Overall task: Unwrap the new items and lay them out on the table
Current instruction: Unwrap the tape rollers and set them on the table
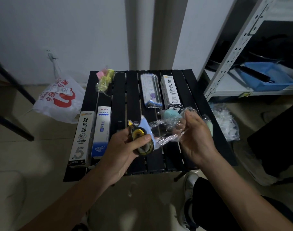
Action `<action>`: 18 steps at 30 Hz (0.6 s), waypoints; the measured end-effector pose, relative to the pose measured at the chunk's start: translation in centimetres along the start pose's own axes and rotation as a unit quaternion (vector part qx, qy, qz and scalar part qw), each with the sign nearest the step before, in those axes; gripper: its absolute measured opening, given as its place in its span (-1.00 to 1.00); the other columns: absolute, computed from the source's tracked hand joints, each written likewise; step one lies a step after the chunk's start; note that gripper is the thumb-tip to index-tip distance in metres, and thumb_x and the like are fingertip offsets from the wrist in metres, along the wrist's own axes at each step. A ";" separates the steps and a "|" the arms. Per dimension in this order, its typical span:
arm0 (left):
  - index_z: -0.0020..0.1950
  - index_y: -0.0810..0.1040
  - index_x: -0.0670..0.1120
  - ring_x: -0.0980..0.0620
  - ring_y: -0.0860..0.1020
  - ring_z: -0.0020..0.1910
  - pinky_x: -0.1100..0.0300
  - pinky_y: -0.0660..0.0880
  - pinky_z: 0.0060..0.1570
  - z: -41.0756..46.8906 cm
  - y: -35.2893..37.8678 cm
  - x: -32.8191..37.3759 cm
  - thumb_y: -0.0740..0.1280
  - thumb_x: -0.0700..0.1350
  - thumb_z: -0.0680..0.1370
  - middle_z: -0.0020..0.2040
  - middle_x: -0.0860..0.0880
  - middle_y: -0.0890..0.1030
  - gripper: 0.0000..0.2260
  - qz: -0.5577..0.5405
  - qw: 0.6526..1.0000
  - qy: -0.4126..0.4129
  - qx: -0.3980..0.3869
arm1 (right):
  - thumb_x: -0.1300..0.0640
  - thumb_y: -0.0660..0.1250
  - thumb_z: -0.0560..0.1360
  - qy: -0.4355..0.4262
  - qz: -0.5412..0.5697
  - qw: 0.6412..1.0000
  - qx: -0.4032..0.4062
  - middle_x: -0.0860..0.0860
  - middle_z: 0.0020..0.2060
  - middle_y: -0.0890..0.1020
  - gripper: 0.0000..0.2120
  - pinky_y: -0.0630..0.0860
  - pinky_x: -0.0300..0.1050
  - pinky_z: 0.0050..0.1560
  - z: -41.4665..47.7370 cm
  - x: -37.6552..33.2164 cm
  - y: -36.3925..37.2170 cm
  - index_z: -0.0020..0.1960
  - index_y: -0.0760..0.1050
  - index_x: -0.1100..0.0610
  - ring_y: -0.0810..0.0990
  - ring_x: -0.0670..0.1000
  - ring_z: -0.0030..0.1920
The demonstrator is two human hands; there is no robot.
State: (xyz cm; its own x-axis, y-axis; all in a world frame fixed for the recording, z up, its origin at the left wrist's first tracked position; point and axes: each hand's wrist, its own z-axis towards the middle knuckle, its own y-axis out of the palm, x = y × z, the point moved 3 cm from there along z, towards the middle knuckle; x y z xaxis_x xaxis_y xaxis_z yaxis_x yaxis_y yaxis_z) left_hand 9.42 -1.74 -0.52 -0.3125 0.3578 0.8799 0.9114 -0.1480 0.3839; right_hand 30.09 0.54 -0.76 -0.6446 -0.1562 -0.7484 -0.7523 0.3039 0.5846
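Note:
My left hand (125, 149) grips a blue and yellow correction tape dispenser (142, 135) above the black slatted table (119, 97). My right hand (195, 137) pinches the clear plastic wrapper (169, 129) that stretches off the dispenser. A teal round item (170, 114) and a pale green one (210, 129) lie near my right hand. On the table lie two white refill boxes (81, 137) (170, 90), a blue and white box (101, 130), a clear packet (150, 90) and a wrapped pink and yellow item (105, 79).
A white and red plastic bag (59, 99) lies on the floor left of the table. Crumpled clear plastic (225, 124) sits on the floor to the right. A metal shelf (239, 47) with a blue tray (269, 77) stands at the right. My shoe (190, 182) is below the table.

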 end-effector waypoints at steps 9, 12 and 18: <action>0.23 0.58 -0.10 -0.04 0.66 -0.05 0.12 0.62 -0.08 -0.4 0.4 -0.9 0.49 -0.19 0.34 -0.05 -0.12 0.65 -0.54 -0.082 0.992 -0.090 0.009 | 0.13 0.25 0.70 0.002 -0.114 0.992 -0.048 0.02 -0.32 0.50 -0.88 0.44 -0.05 -0.25 -1.2 1.3 1.3 0.05 0.49 0.18 0.45 -0.01 -0.32; 0.01 0.58 -0.13 0.07 0.66 -0.19 0.20 0.57 -0.22 -0.6 0.7 -0.9 0.48 -0.22 0.48 -0.17 -0.03 0.65 -0.85 -0.006 0.996 -0.074 0.040 | 0.15 0.26 0.69 0.008 -0.133 0.988 -0.079 0.01 -0.32 0.54 -0.85 0.56 -0.10 -0.28 -2.2 2.1 2.7 -0.03 0.50 0.18 0.55 -0.02 -0.33; -0.02 0.56 -0.22 -0.03 0.66 -0.22 0.11 0.62 -0.19 -0.5 0.4 -0.6 0.43 -0.34 0.46 -0.16 -0.16 0.65 -0.86 0.032 0.998 -0.037 0.028 | 0.14 0.28 0.69 -0.042 -0.097 0.994 -0.036 0.05 -0.30 0.44 -0.89 0.34 -0.13 -0.29 -0.7 -0.2 1.2 0.03 0.51 0.17 0.33 -0.02 -0.32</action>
State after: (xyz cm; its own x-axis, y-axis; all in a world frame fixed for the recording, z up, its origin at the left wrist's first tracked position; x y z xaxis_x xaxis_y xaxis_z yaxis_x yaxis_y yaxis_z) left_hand 9.84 -2.43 -0.72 -0.2351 0.4164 0.8783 0.9430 -0.1213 0.3099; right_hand 29.23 0.27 0.24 -0.4757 -0.1251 -0.8707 -0.8707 0.2079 0.4458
